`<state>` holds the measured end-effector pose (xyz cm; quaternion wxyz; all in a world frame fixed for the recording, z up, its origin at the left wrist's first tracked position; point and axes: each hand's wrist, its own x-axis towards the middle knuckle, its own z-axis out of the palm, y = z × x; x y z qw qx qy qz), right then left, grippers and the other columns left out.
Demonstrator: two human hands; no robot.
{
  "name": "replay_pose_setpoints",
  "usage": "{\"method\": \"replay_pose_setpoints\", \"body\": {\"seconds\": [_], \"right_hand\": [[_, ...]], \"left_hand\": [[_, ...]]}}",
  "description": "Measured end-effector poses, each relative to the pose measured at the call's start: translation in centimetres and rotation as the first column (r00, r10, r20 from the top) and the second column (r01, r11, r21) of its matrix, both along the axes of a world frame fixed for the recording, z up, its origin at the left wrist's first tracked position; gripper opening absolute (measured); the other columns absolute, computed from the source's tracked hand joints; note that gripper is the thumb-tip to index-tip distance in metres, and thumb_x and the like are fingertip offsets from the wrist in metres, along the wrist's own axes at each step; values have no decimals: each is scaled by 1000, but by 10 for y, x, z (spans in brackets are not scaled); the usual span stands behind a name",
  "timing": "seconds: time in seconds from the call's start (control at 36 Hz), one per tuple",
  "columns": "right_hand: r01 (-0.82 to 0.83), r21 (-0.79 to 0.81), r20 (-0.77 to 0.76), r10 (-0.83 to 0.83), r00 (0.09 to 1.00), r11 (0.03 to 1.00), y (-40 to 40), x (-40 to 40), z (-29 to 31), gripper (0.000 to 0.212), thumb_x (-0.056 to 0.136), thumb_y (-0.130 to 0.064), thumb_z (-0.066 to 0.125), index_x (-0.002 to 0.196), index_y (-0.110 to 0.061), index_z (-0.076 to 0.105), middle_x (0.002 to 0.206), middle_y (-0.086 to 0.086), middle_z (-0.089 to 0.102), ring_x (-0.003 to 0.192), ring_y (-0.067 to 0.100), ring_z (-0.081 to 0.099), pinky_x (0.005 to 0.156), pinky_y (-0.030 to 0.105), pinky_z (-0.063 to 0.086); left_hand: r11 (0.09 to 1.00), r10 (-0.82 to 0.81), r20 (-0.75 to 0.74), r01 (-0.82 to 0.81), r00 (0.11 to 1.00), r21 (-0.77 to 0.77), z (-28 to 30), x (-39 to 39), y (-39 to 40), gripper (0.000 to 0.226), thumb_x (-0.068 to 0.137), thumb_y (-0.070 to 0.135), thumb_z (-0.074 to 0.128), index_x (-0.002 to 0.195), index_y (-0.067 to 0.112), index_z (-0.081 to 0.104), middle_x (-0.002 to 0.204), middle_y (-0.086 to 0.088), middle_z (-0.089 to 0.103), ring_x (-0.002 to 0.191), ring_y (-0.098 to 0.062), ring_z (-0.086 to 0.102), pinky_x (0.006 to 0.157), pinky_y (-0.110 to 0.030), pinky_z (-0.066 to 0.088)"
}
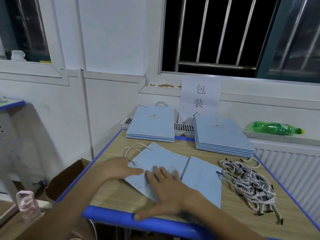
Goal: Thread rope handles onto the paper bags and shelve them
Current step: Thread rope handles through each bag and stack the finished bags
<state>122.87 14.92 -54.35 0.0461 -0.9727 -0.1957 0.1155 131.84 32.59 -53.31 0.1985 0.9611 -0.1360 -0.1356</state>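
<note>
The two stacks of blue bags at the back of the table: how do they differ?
The left stack is thinner, and a rope handle sticks out beyond its far edge; the right stack is thicker and shows no handle. The left stack leans up against the ledge behind, while the right stack lies flatter, overhanging the table's far edge. Both hold light blue bags with a gold crown logo and dotted borders.

single head view, looking forward-down over table, close.
</note>
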Motion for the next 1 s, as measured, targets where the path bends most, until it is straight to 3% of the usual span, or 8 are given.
{"method": "replay_pose_setpoints", "body": {"seconds": [0.11, 0.19, 0.39, 0.47, 0.64, 0.81, 0.94, 1.0], "right_hand": [[10, 22, 209, -15, 978, 1000, 6, 5, 9, 104, 76, -78, 40, 149, -15, 3, 155, 9, 7, 143, 30, 9, 110, 59, 17], [1, 23, 337, -8, 941, 1000, 10, 9, 32, 68, 95, -43, 43, 146, -9, 15, 146, 14, 25, 132, 34, 30, 98, 50, 37], [-62, 337, 442, -100, 891, 939, 0, 4, 144, 19, 98, -21, 39, 92, -17, 56, 86, 5, 55, 85, 26, 53, 65, 31, 37], [-53, 479, 442, -188, 877, 876, -5, 3, 181, 22, 95, -13, 43, 77, -9, 54, 82, 7, 52, 81, 21, 48, 61, 30, 29], [185, 855, -40, -294, 955, 485, -48, 13, 169, 15, 88, 1, 46, 83, -6, 59, 73, 10, 59, 60, 19, 56, 58, 23, 41], [456, 861, -385, -296, 874, 226, -78, 16, 58, 38, 86, 15, 39, 92, -15, 62, 62, -3, 68, 54, 10, 64, 50, 16, 49], [556, 801, -393, -506, 768, 221, -97, 20, -1, 42, 87, 7, 49, 125, -10, 54, 98, 6, 63, 81, 18, 62, 56, 19, 49], [536, 763, -259, -589, 765, 361, -100, 27, -4, 41, 87, 1, 51, 127, -8, 52, 105, 6, 61, 86, 19, 58, 61, 21, 47]], "left_hand": [[907, 96, -181, -161, 979, -389, 24, 4, -2, 21, 92, 36, 57, 98, 16, 62, 78, -2, 61, 65, -16, 58, 52, -22, 43], [636, 79, -362, -326, 929, -699, 47, -2, -2, 25, 96, 30, 45, 90, 12, 60, 62, -5, 60, 48, -16, 57, 43, -21, 45], [230, -154, -164, -126, 974, -965, 93, -9, -1, 49, 96, 33, 24, 102, 4, 64, 102, -12, 71, 94, -23, 67, 89, -40, 46], [327, -16, 110, 109, 994, -938, 100, -10, -18, 29, 94, 25, 37, 103, 18, 63, 113, 3, 63, 108, -10, 57, 90, -28, 44], [633, 144, 368, 200, 919, -748, 92, 30, -42, 19, 80, 27, 51, 96, 21, 59, 104, -1, 55, 84, -8, 52, 64, -8, 36], [774, 169, 117, -58, 979, -630, 33, 55, -54, 17, 97, 15, 47, 87, 7, 58, 86, -5, 54, 86, -21, 50, 54, -14, 38], [757, 191, -129, -230, 973, -611, 6, 73, -57, 23, 82, 7, 59, 60, 9, 62, 70, -10, 60, 72, -23, 55, 65, -25, 49], [713, 224, -126, -251, 966, -655, 4, 78, -58, 38, 81, 6, 61, 44, 15, 66, 64, -10, 65, 66, -22, 59, 70, -32, 51]]}}
